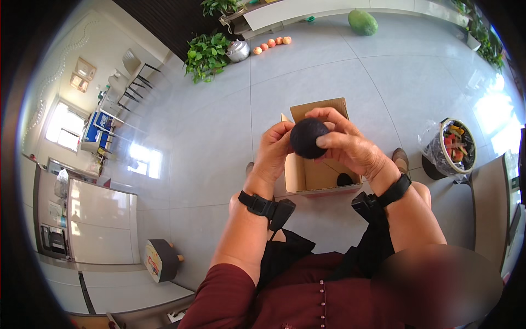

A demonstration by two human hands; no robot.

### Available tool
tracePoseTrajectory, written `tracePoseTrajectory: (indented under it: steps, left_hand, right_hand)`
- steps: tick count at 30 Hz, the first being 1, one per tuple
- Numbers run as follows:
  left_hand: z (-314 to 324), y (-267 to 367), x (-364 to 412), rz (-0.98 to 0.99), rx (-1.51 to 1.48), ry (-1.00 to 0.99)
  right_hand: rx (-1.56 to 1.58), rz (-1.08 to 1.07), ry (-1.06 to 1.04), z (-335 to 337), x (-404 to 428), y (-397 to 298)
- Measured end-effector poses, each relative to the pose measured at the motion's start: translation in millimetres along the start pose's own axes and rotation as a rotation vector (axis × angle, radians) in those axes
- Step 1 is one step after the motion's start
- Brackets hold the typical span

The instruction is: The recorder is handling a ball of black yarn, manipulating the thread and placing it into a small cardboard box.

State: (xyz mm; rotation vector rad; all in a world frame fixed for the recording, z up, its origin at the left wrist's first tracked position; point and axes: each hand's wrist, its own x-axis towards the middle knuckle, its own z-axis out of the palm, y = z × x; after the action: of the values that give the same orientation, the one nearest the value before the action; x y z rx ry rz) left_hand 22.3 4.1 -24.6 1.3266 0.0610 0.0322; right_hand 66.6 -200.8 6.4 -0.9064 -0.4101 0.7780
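A dark round ball [309,138] is held up between my two hands, above an open cardboard box [295,174]. My right hand [353,150] grips it from the right, with the thumb across its near face and fingers over the top and beneath. The fingertips of my left hand [274,146] pinch its left edge. Inside the box, in the near right corner, lies another dark rounded object [344,179], partly cut off from view by the box wall. The box stands on the floor between my feet, its flaps raised at the far and left sides.
To the right stands a lined waste bin [473,158] holding fruit scraps. Ahead on the tiled floor are a large green melon [363,23], a row of several peach-like fruits [271,43], a metal kettle [238,51] and a leafy plant [207,55]. A small stool [164,260] sits at left.
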Motion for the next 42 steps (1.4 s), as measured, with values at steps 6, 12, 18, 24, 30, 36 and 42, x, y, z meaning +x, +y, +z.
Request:
tracePoseTrajectory:
  steps: [6,12,18,24,30,36,42]
  left_hand:
    - [8.5,-4.4,-0.8,-0.097,0.121,-0.059]
    - [10.0,-3.8,-2.6,-0.12,0.176,-0.097]
    - [7.4,4.7,-9.1,-0.058,0.069,-0.128]
    - [-4.5,4.8,-4.7,0.081,-0.202,-0.004]
    - [-2.8,-0.8,-2.7,0.034,-0.014,0.034]
    - [15.5,-3.9,-4.4,-0.125,0.115,-0.2]
    - [12.5,-0.5,-5.0,-0.147,0.198,-0.18]
  right_hand:
    - [0.239,-0.168,0.091,-6.7,6.3,-9.3]
    - [-0.118,-0.447,0.58,-22.8,9.9,-19.9]
    - [-0.95,-0.571,0.875,-41.5,5.8,-26.6]
    - [-1.39,-0.25,0.295,-27.2,-3.2,-3.8]
    - [-0.328,-0.061,-0.142,1.1,-7.7,-4.2]
    - [0.127,-0.138,0.07,-4.4,-3.5,-8.0]
    - [-0.185,-0.283,0.487,-16.2,4.5,-11.0]
